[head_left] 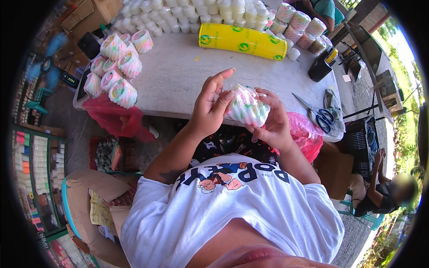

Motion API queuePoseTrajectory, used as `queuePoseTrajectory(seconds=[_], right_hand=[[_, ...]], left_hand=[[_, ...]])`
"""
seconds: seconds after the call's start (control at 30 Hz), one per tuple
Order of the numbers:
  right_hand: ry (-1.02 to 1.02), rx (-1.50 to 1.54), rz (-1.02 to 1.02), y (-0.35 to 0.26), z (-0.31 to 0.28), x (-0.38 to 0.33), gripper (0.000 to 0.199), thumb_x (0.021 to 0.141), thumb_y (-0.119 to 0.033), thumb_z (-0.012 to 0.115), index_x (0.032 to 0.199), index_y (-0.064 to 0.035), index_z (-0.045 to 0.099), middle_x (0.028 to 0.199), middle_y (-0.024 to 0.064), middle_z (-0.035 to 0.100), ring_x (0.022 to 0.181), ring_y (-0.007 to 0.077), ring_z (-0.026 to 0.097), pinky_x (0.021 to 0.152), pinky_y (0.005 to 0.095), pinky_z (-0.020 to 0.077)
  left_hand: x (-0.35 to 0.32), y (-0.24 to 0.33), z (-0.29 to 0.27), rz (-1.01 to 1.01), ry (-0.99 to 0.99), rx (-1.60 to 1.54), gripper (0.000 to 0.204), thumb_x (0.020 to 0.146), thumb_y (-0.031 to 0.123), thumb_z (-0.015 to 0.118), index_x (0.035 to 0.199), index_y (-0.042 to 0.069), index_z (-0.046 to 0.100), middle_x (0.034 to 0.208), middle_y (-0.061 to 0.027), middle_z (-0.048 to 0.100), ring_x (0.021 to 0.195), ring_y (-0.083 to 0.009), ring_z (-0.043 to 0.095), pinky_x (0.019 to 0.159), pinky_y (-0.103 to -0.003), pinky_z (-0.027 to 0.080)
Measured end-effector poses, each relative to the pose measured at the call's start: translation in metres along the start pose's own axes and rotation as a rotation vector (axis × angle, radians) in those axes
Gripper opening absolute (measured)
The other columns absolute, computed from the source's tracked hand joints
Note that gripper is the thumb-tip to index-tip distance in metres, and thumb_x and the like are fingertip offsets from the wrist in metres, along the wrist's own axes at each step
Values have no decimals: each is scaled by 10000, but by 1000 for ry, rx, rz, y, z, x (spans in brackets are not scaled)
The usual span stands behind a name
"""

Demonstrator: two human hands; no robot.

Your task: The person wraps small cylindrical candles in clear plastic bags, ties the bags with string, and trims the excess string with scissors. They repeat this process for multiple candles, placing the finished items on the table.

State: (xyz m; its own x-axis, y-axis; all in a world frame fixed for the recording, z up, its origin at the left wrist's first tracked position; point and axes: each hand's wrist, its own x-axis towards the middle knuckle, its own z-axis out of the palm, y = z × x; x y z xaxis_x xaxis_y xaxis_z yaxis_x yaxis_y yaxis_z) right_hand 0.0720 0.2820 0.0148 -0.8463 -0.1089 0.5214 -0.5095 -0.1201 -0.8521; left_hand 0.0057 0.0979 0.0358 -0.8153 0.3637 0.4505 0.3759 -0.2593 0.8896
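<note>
Just over the table's near edge, I hold a spiral-ridged white candle with pink and green patches and a shiny clear film on it. My right hand grips its right side, thumb below and fingers over the top. On the other side, the thumb of my left hand presses against the film while the index finger sticks up and away. Several similar spiral candles are heaped at the table's left end. Beyond my hands lies a yellow printed roll of wrap.
White cylinders stand stacked along the far side, beside wrapped colored candles. Dark-handled scissors lie on the right near a grey cloth and a black holder. Pink plastic bags hang at the near edge. Another person sits at right.
</note>
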Motion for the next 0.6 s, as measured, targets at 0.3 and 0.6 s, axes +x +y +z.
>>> queuePoseTrajectory(seconds=[0.3,0.6], right_hand=[[18,72,11,5,4,-4,677,683,41,739,1280,-57,436,1349,148,352,1322,257,313,1069,370,272],[33,78,-8,10,0,-5,670,694,57,728,1283,-58,431,1349,139,359,1308,245,335,1075,364,262]], left_hand=[[0,-11,0,170,202,155,129,980,130,436,933,20,484,801,-28,504,703,-71,437,656,-223,408],[19,13,-4,75,297,-527,249,1010,294,363,861,112,445,717,-4,426,676,-141,424,736,-320,417]])
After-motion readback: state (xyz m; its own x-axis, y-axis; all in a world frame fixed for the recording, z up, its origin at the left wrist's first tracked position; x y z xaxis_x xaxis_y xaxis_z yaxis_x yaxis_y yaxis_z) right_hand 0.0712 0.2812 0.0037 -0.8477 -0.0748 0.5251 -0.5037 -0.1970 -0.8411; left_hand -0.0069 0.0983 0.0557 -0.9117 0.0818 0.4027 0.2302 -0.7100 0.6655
